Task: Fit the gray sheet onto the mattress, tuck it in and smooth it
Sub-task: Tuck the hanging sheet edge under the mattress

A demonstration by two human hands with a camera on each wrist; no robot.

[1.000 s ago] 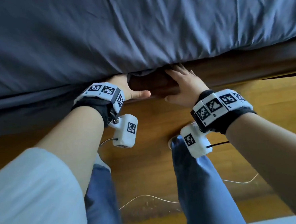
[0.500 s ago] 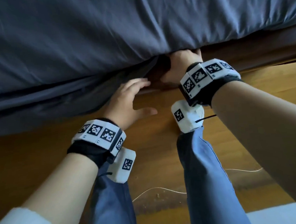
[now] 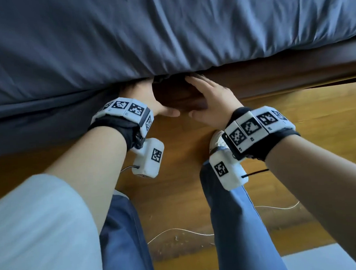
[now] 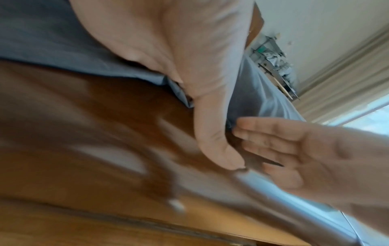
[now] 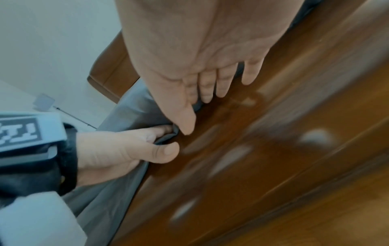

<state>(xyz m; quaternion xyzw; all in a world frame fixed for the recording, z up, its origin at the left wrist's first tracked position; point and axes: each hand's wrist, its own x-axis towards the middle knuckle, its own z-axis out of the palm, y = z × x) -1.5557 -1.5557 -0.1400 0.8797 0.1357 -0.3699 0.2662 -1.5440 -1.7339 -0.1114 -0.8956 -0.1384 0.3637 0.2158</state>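
Note:
The gray sheet (image 3: 165, 30) covers the mattress and hangs over its near side, down to the dark wooden bed frame (image 3: 274, 77). My left hand (image 3: 149, 99) is at the sheet's lower edge. In the right wrist view its curled fingers and thumb (image 5: 166, 151) pinch a fold of the sheet (image 5: 130, 109). My right hand (image 3: 203, 95) lies just to the right, fingers (image 5: 223, 83) straight and flat against the frame, tips at the gap under the mattress. The left wrist view shows that open right palm (image 4: 294, 149) beside my left thumb (image 4: 210, 141). The mattress itself is hidden.
Wooden floor (image 3: 176, 187) runs along the bed. My legs in blue trousers (image 3: 232, 226) stand close to the frame. A thin white cable (image 3: 175, 232) lies on the floor between them. A pale mat edge (image 3: 308, 258) shows at the bottom.
Half a second ago my left hand was open and lower, off the sheet; it has returned to the edge and gripped it. My right hand has drawn back from under the mattress and flattened.

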